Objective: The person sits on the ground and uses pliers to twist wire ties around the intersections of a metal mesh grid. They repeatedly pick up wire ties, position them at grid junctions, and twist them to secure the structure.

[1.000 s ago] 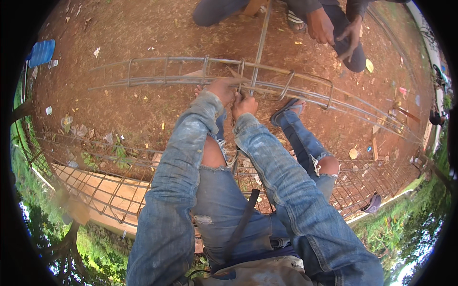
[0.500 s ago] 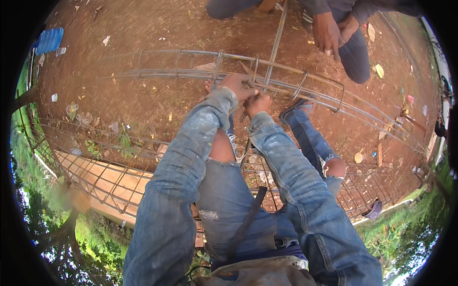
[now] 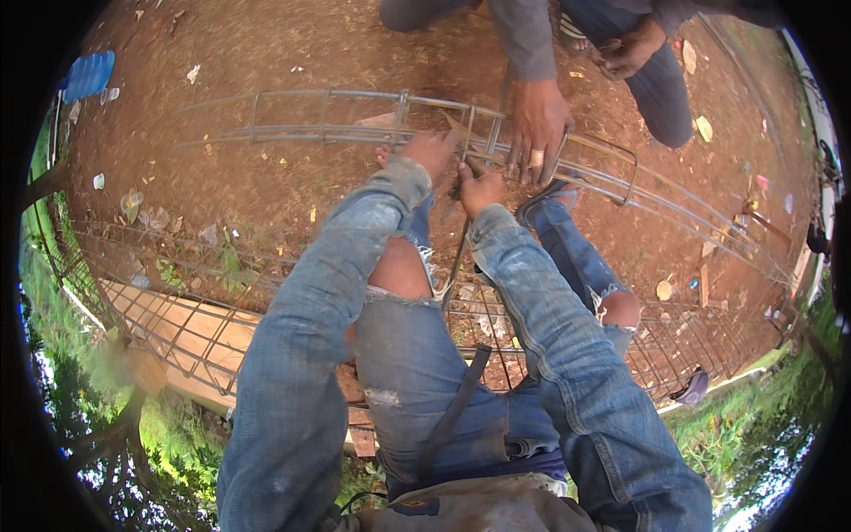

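Observation:
A long rebar cage [image 3: 355,135], made of thin steel bars with rectangular stirrups, lies across in front of me. My left hand [image 3: 433,152] is at its near bars, fingers closed around something too small to make out. Just right of it, my right hand [image 3: 481,190] is closed with the thumb up, close under a stirrup; what it grips is hidden. Another person's hand [image 3: 539,129], with a ring-like band on one finger, reaches down onto the cage right beside my right hand.
Opposite me crouches the other person, whose second hand [image 3: 631,51] rests near a dark trouser knee [image 3: 660,115]. Behind my legs runs more steel mesh [image 3: 213,332] over a wooden board [image 3: 177,321]. A blue water jug [image 3: 89,75] lies at the far left; litter dots the reddish soil.
The other person's hand has come down from the upper right onto the cage. My hands have drawn slightly apart, the left moving a little up and left. The cage has barely shifted.

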A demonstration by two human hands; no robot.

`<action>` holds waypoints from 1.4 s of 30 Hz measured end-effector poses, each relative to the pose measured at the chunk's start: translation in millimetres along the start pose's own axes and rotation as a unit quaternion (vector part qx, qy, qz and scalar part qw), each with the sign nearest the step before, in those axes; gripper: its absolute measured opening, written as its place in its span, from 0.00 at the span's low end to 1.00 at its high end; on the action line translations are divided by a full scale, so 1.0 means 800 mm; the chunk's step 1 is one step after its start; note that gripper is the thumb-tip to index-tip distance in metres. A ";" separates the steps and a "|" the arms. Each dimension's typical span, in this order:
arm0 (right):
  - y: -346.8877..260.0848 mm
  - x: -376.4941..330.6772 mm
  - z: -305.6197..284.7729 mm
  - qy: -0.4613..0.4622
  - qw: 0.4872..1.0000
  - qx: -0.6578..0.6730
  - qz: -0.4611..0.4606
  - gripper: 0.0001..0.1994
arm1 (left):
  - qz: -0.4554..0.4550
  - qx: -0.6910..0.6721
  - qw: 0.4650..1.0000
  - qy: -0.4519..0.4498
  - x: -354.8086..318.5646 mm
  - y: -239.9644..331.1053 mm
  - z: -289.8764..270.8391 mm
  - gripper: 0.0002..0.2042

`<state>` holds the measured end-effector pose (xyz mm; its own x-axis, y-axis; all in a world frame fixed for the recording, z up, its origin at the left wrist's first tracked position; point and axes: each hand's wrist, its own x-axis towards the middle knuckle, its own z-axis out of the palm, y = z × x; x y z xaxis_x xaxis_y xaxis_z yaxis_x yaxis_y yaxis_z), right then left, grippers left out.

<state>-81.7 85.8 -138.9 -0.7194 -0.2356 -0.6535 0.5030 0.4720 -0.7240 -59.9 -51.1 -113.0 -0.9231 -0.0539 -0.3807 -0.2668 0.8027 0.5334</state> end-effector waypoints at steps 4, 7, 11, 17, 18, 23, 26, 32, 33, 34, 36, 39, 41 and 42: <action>-0.008 -0.006 -0.004 -0.021 0.996 0.067 0.060 0.15 | -0.050 0.017 0.997 -0.061 0.010 0.015 -0.016 0.12; -0.010 -0.005 -0.004 -0.025 0.998 0.033 0.056 0.15 | -0.083 0.106 0.982 -0.130 0.020 0.010 -0.013 0.15; -0.007 -0.003 -0.008 -0.028 0.999 -0.006 0.036 0.14 | -0.114 0.097 0.975 -0.163 0.031 0.014 -0.008 0.13; -0.002 0.001 -0.009 -0.023 0.999 0.033 0.036 0.14 | -0.122 -0.013 0.970 -0.211 0.050 0.015 -0.025 0.15; -0.008 -0.002 -0.006 -0.027 0.998 0.034 0.043 0.14 | -0.071 -0.051 0.966 -0.243 0.066 -0.003 -0.030 0.16; -0.012 -0.005 -0.020 -0.038 0.997 0.060 0.033 0.13 | -0.010 0.074 0.959 -0.274 0.096 -0.015 -0.022 0.22; -0.018 -0.013 -0.010 -0.053 0.998 0.008 0.040 0.13 | -0.156 0.067 0.939 -0.299 0.107 -0.020 0.018 0.15; -0.015 -0.019 0.008 -0.045 0.996 0.061 0.053 0.12 | -0.280 -0.129 0.939 -0.152 0.099 -0.055 0.047 0.16; -0.015 -0.014 0.000 -0.034 0.996 0.056 0.054 0.12 | -0.274 -0.157 0.941 -0.119 0.095 -0.036 0.029 0.15; -0.013 -0.009 -0.007 -0.023 0.997 0.051 0.056 0.11 | -0.268 -0.185 0.941 -0.087 0.086 -0.014 0.014 0.14; -0.015 -0.008 -0.013 -0.018 0.997 0.055 0.059 0.12 | -0.244 -0.244 0.938 -0.034 0.051 0.015 -0.014 0.13; -0.008 -0.002 -0.013 -0.019 0.998 0.030 0.048 0.12 | -0.173 -0.281 0.944 0.008 0.003 0.027 -0.023 0.15; 0.008 0.004 -0.013 -0.009 0.999 -0.049 0.020 0.14 | -0.075 -0.217 0.973 0.029 -0.019 0.019 -0.009 0.18; 0.018 0.010 -0.017 -0.010 0.998 -0.058 0.017 0.14 | -0.007 -0.183 0.982 0.050 -0.026 0.009 -0.002 0.19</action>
<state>-86.7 102.0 -151.4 -0.6926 -0.2329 -0.6827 0.4685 0.5745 -0.6712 -43.5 -44.8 -100.1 -0.9368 -0.1363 -0.3224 -0.3434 0.5356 0.7715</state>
